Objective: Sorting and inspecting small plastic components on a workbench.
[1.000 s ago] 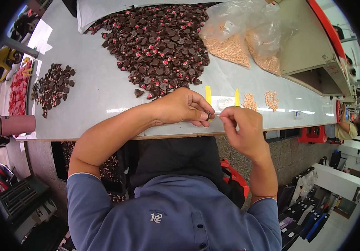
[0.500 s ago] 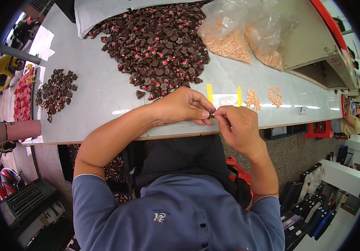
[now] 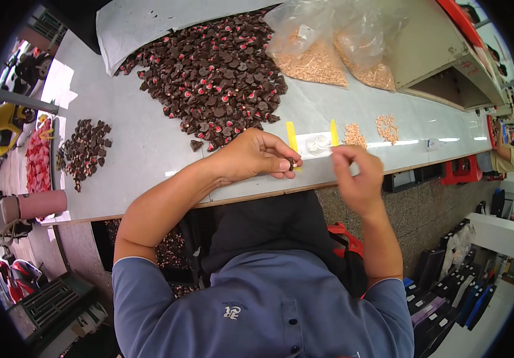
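My left hand [image 3: 257, 156] reaches over the table's near edge and pinches a small dark rounded part [image 3: 291, 163] between thumb and fingers. To its right, my right hand [image 3: 357, 179] is bent with its fingertips drawn together beside a white patch [image 3: 306, 147]. It is slightly blurred, and whatever its fingertips hold is too small to make out. Strips of yellow tape [image 3: 293, 138] flank the patch, and pale rings [image 3: 318, 144] lie on it. Beyond my left hand spreads a large heap of similar dark parts [image 3: 218, 80], some showing red faces.
Small beige pieces lie in two little piles [image 3: 354, 135] [image 3: 387, 129] at the right. Clear bags [image 3: 311, 62] of them stand behind, near a metal box [image 3: 448, 83]. Leftward are a smaller dark pile [image 3: 84, 149], a pink tumbler [image 3: 41, 205] and a tray of pink-red pieces [image 3: 39, 158].
My right hand has moved right, away from my left hand, to the white patch's right end. The left keeps hold of the dark part. The whole view has shifted slightly.
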Tool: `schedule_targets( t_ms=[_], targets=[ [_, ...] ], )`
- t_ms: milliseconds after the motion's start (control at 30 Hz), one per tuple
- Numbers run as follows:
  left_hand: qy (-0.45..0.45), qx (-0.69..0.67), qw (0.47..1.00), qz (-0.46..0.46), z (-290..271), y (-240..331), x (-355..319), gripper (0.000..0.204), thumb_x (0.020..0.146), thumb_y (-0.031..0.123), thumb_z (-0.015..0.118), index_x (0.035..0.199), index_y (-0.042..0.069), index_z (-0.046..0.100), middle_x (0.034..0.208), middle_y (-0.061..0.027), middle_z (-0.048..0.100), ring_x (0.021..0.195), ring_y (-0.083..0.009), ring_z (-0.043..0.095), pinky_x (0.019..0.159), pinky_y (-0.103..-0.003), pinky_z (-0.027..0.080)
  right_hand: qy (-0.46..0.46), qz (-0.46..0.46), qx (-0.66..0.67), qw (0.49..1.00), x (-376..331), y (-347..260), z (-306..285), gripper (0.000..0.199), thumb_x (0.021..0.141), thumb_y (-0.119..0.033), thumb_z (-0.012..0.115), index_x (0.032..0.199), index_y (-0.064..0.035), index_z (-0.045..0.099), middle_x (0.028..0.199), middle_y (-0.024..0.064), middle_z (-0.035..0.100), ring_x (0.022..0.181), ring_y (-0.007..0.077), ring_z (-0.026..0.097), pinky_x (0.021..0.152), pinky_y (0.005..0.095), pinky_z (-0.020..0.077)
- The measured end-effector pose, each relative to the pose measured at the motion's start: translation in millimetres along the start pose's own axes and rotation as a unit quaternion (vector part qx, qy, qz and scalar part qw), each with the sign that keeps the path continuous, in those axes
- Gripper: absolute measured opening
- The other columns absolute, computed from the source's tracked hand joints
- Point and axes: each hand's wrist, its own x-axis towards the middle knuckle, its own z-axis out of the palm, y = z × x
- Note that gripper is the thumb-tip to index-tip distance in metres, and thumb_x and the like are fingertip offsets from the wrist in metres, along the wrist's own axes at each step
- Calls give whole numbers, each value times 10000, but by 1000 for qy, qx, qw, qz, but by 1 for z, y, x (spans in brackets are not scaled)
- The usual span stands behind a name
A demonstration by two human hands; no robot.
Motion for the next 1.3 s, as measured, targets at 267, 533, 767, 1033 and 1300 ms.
schedule_targets(
  t_ms=[267,533,767,1033,1300],
  targets=[
    [12,31,999,-8,0,1,-3,240,898,-18,633,1127,-89,634,1134,-175,681,950,-232,704,823,-298,577,145,198,-127,961,-22,71,-87,127,945,-98,606,953,20,653,685,-5,591,608,48,491,554,213,392],
    [8,13,1000,-13,-1,-2,1,202,900,-25,648,1099,-58,651,1132,-179,681,959,-234,705,822,-298,579,48,208,-271,939,-22,86,-89,112,867,-138,654,878,-28,635,575,60,558,504,208,535,514,347,414],
    [11,-2,1000,-13,0,-3,1,207,889,33,689,1078,-44,658,1121,-185,688,938,-226,707,776,-284,572,70,260,-323,907,-10,98,-74,197,853,-227,684,860,-32,659,615,89,618,554,231,605,550,365,465],
    [5,26,999,-27,2,6,-1,234,881,56,697,1092,-38,661,1103,-137,699,918,-192,706,775,-276,567,98,267,-235,930,-9,84,-66,103,855,-96,664,851,1,631,589,20,579,545,64,510,518,257,409],
    [-36,25,998,-49,0,1,-5,255,882,142,728,1076,-14,674,1049,-121,708,861,-186,714,723,-275,572,-106,41,19,993,3,-3,-6,93,799,0,700,818,-38,617,553,-14,523,478,68,478,456,246,366]
  ],
)
